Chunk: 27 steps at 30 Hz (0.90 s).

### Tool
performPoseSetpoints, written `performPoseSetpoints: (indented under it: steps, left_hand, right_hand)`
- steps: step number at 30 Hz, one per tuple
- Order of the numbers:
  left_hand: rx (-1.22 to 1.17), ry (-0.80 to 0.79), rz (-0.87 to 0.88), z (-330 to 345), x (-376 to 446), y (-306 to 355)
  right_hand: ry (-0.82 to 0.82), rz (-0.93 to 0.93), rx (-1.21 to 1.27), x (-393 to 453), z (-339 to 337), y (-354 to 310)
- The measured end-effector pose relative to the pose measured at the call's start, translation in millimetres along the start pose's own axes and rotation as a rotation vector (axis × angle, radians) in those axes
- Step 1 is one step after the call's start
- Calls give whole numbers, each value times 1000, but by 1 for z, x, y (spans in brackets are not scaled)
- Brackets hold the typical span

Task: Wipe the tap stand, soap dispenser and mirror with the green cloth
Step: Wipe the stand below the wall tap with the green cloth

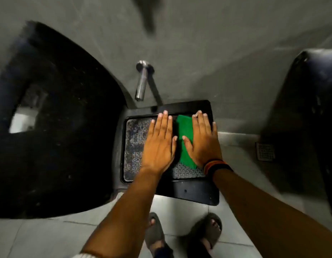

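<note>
Fingers (202, 118) of the right hand (202, 144) lie flat and spread, pressing the green cloth (185, 135) onto the black basin (211, 194); the left hand (159, 142), also splayed and gripping nothing, rests just beside it. The cloth's long axis runs twelve to six o'clock. Wiping seems not yet begun; next, gathering the cloth and reaching the tap (142, 81) at twelve o'clock.
</note>
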<state>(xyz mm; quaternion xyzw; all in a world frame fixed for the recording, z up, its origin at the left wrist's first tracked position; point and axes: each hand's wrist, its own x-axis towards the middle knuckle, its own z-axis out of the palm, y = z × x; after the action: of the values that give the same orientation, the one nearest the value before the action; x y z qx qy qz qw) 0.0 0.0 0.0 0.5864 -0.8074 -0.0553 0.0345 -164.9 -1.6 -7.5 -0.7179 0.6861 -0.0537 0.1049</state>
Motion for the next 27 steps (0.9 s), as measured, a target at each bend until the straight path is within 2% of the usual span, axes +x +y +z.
performPoseSetpoints:
  steps: [4,7,15,19,23,27]
  left_hand:
    - [14,-52,-39,52,-7,-13]
    - [12,-57,-20,70,-6,-18]
    - [14,-24,-12,75,8,-25]
    - [-3,17,-2,65,10,-24]
    - [11,53,68,39,17,-20]
    - [-13,219,142,-33,51,2]
  right_hand:
    - [-69,25,-74,3,62,13]
    - [-56,13,-94,14,90,18]
    - [12,83,-110,27,104,15]
    - [-11,131,7,40,87,13]
    - [141,117,110,34,48,9]
    - [321,77,145,50,-42,0]
